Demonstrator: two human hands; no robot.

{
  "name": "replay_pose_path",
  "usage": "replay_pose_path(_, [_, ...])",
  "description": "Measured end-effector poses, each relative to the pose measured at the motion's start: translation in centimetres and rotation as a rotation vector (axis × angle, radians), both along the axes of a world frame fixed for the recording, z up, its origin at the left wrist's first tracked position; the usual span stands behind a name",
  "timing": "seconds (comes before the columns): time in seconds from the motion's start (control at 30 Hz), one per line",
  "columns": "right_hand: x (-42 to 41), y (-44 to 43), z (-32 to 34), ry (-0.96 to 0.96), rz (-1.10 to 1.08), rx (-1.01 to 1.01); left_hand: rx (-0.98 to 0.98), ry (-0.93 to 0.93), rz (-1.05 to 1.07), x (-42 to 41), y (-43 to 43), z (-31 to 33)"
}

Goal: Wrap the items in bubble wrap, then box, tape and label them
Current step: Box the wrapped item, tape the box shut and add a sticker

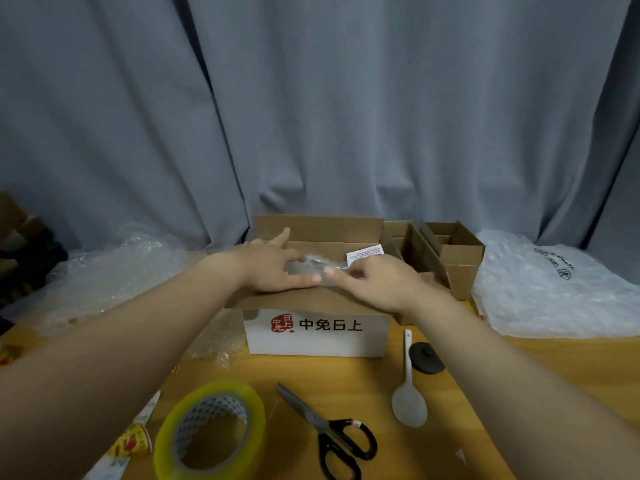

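Note:
An open white cardboard box (317, 336) with red and black print stands mid-table, flaps up. Above its opening both hands hold a bubble-wrapped bundle (313, 266). My left hand (277, 265) lies along the bundle's left side with fingers mostly straight. My right hand (375, 280) grips its right end with curled fingers. A white label (365, 254) shows just behind the right hand. A roll of clear tape (209, 431) lies at the front left, black-handled scissors (332, 433) beside it.
A white spoon (408, 393) and a black lid (427, 358) lie right of the box. Brown divided cartons (446, 258) stand behind at the right. Bubble wrap heaps lie at the left (114, 271) and right (554, 292). A grey curtain hangs behind.

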State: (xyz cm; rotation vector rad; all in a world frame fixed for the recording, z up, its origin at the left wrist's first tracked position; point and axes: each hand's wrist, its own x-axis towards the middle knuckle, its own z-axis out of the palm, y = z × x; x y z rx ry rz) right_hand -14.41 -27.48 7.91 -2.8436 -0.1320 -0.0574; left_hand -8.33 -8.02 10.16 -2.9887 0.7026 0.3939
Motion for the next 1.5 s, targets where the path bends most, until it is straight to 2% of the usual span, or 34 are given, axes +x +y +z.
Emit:
replay_pose_path(0.1, [0.4,0.2,1.3,0.028,0.021,0.04,-0.17,0.111,-0.126,-1.9,0.0,0.8])
replay_pose_path(0.17, [0.7,0.1,2.1,0.04,0.039,0.179,-0.154,0.219,-0.191,-2.8,0.1,1.2])
replay_pose_path(0.23, [1.1,-0.2,2.3,0.021,0.039,0.287,-0.114,0.194,-0.229,-3.2,0.2,1.3])
replay_pose_path(0.37, [2.0,-1.2,3.1,-0.3,-0.044,0.384,-0.3,-0.135,-0.233,-2.2,0.3,1.5])
replay_pose_path(0.4, [2.1,-1.3,3.6,-0.327,-0.043,0.398,-0.336,-0.205,-0.225,-1.8,0.3,1.5])
replay_pose_path(0.47, [2.4,-1.3,4.5,-0.25,-0.024,0.337,-0.377,-0.378,-0.205,-1.2,0.4,1.2])
replay_pose_path(0.57, [2.8,-0.7,4.4,-0.087,0.023,0.007,-0.273,-0.664,-0.14,0.1,0.2,0.2])
replay_pose_path(0.63, [3.1,-0.1,3.6,-0.05,0.048,-0.131,-0.193,-0.631,-0.081,1.0,-0.2,-0.7])
replay_pose_path(0.77, [3.7,1.4,0.9,-0.123,0.034,-0.341,-0.232,-0.337,-0.016,1.7,-0.1,-2.0])
replay_pose_path(0.87, [3.8,1.8,-1.3,-0.097,-0.011,-0.176,-0.251,-0.313,0.017,1.3,0.9,-2.6])
replay_pose_path(0.97, [4.0,1.9,-2.2,0.011,-0.021,-0.121,-0.395,-0.148,0.133,0.6,2.1,-2.9])
replay_pose_path(1.2, [2.7,5.2,-1.2,-0.048,-0.124,-0.21,-0.368,-0.239,0.103,-1.0,2.0,-3.5])
replay_pose_path(1.4, [2.0,7.1,-3.0,-0.068,-0.098,-0.166,-0.422,-0.141,0.086,-2.3,2.9,-3.8])
replay_pose_path(1.43, [2.0,7.0,-3.1,-0.079,-0.105,-0.165,-0.437,-0.166,0.085,-2.8,3.3,-4.1])
replay_pose_path(1.5, [1.6,7.2,-3.2,-0.142,-0.112,-0.178,-0.458,-0.361,0.06,-4.7,3.9,-4.6])
